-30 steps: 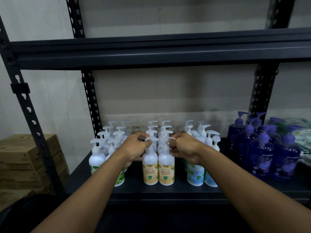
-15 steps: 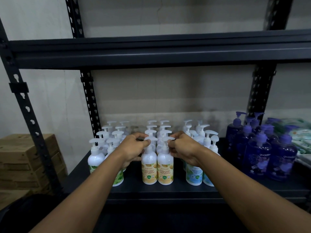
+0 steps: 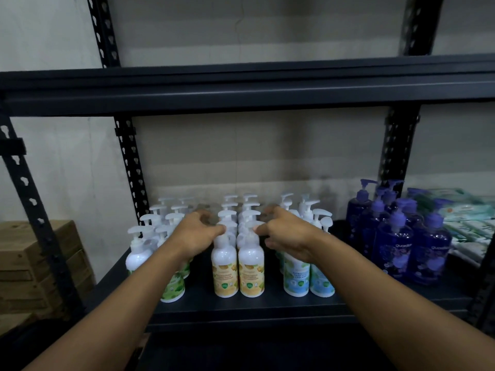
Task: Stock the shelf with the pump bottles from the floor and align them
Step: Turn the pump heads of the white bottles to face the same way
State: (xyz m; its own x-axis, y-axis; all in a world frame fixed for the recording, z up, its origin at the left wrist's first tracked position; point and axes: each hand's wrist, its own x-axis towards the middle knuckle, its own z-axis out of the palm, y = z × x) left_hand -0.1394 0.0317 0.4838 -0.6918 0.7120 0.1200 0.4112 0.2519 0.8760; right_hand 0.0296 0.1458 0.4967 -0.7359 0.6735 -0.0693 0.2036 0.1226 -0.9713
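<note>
Several white pump bottles stand in rows on the dark shelf: green-label ones at the left, two yellow-label rows in the middle, blue-label ones to the right. My left hand hovers at the left of the front yellow bottle's pump head, thumb tip against it, fingers lifted and blurred. My right hand mirrors it beside the other front yellow bottle, its thumb near that pump and fingers raised apart. Neither hand closes round a bottle.
Purple pump bottles crowd the shelf's right part, with green wipe packets behind them. An upper shelf runs close overhead. Perforated uprights frame the bay. Cardboard boxes are stacked at the left.
Both hands pinched the front yellow bottles' pump heads before; now their fingers have lifted and spread off the pumps. The bottles have stayed in place.
</note>
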